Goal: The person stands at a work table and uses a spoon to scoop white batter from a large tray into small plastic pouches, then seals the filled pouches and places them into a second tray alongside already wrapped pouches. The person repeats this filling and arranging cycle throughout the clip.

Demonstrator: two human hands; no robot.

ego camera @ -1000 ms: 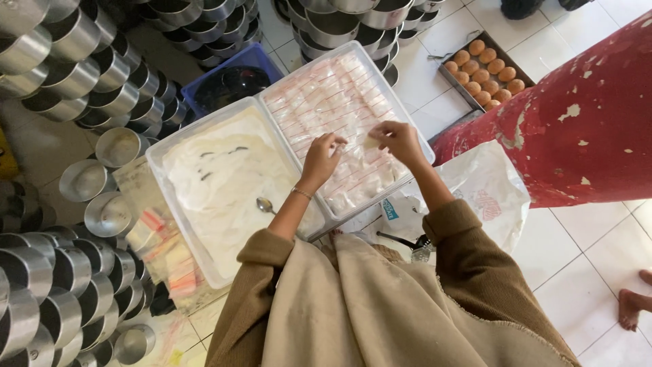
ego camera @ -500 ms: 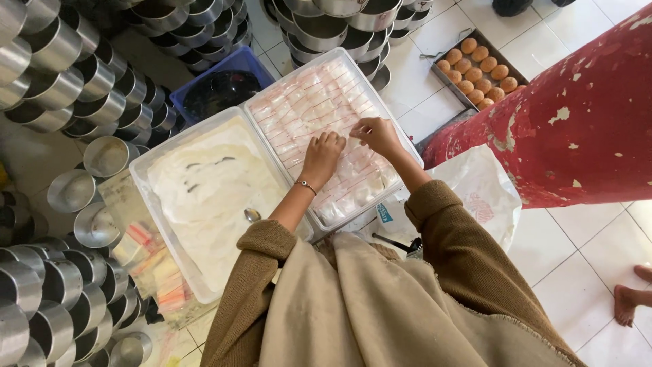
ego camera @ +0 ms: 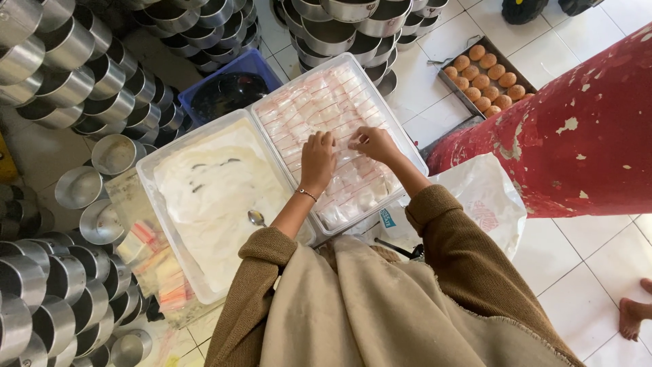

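Packets in right tray; cream tray left; spoon in cream.

Single head-worn view, steeply downward, close above the floor trays.

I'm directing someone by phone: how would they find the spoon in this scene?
Start at the two big white trays side by side on the floor. The left tray holds a smooth white mass; the spoon lies at that mass's right edge, beside the left hand's forearm. It is the only small shiny metal thing inside either tray.
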